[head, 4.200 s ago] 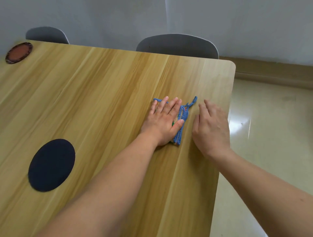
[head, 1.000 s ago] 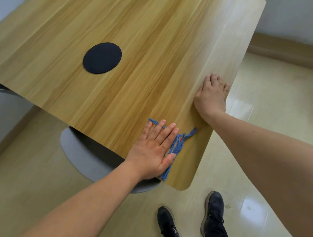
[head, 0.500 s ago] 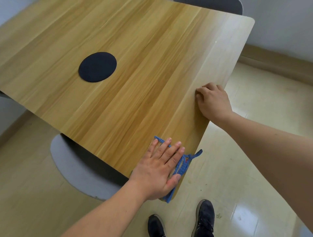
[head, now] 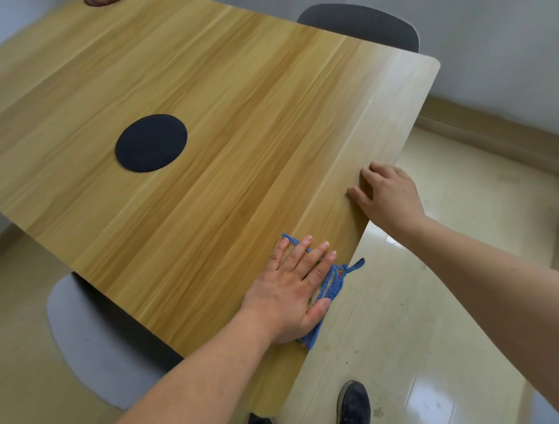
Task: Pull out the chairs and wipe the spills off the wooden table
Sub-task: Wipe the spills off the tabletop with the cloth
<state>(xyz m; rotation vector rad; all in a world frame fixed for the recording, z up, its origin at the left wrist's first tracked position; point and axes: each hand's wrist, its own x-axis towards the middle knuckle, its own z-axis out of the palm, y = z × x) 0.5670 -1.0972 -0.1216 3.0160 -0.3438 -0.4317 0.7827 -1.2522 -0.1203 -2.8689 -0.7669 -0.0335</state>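
The wooden table [head: 242, 127] fills most of the view. My left hand [head: 293, 290] lies flat with fingers together, pressing a blue-edged cloth [head: 329, 287] onto the table's near right corner; the cloth's loop hangs over the edge. My right hand [head: 390, 193] rests on the table's right edge, fingers curled on the top, holding nothing. A grey chair [head: 99, 342] sits tucked under the near long side. Another grey chair [head: 363, 25] stands at the far side. No spill is visible on the wood.
A dark round mat [head: 151, 142] lies on the left middle of the table, and a reddish-brown mat [head: 98, 2] peeks in at the far top edge. My black shoe [head: 354, 402] stands on the glossy beige floor [head: 438, 317] to the right, bounded by a baseboard [head: 490, 133].
My left hand has stayed pressed on the cloth at the near right corner, sliding slightly along the edge. My right hand shifted on the right edge and curled its fingers. My view tilted up.
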